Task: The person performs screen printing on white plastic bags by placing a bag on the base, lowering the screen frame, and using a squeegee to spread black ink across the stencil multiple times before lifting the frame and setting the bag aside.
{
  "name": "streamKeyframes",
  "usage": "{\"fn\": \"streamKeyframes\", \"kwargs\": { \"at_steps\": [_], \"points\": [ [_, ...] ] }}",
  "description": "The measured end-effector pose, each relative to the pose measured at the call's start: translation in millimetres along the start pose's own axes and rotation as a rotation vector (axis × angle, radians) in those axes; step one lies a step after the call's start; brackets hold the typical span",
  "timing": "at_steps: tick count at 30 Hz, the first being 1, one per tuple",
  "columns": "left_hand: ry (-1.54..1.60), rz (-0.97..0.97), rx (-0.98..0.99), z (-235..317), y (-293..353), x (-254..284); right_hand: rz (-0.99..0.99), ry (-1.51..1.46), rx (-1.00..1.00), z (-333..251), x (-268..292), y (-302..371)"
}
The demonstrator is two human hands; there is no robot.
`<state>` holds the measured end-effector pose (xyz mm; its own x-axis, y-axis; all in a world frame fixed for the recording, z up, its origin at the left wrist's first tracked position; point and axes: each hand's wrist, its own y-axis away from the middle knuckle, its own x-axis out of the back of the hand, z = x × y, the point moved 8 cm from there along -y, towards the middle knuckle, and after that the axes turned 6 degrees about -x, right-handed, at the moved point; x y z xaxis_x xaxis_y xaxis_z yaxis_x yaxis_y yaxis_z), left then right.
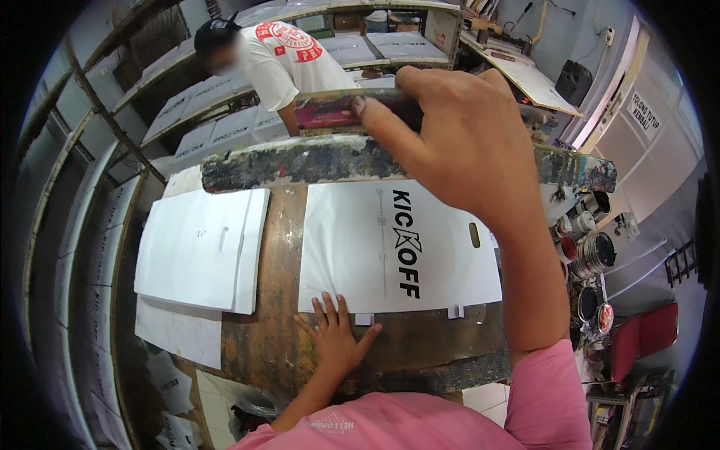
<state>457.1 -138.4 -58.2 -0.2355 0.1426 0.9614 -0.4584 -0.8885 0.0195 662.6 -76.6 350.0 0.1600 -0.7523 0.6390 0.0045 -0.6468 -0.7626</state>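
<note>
A white flat bag (341, 247) with black print and a die-cut handle hole lies on the stained wooden table (281, 255) in front of me. My left hand (334, 334) rests at its near edge, fingers spread, with the fingertips touching the bag. My right hand (469, 142) is raised over the far side, closed round an ink-stained wooden bar (326, 112); whether this is a screen frame's edge or a squeegee I cannot tell. Below it runs a long paint-crusted beam (277, 163). Small white tabs (364, 319) sit along the bag's near edge.
A stack of white bags (187, 247) lies to the left. Ink tins (592, 251) crowd the right side near a red chair (645, 341). A person (281, 64) bends beyond the table, before racks of printed bags (232, 127). More shelves (105, 270) stand at left.
</note>
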Motion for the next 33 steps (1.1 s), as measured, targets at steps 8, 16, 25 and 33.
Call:
{"fn": "streamKeyframes", "kwargs": {
  "at_steps": [8,16,25,33],
  "points": [
    [0.36,0.484,-0.23,32.1,-53.7,100.0,-0.033,-0.001,-0.022,6.1,-4.1,-4.0],
    [0.739,0.745,0.022,-33.5,-41.7,145.3,-0.112,0.004,-0.064,-0.5,-0.8,12.2],
    [0.638,0.855,0.175,-264.2,7.7,202.3,-0.122,0.01,-0.087,-5.4,0.8,25.5],
    [0.175,0.734,0.332,-451.7,7.5,268.0,-0.093,0.027,-0.065,-14.0,3.6,47.2]
  ]
}}
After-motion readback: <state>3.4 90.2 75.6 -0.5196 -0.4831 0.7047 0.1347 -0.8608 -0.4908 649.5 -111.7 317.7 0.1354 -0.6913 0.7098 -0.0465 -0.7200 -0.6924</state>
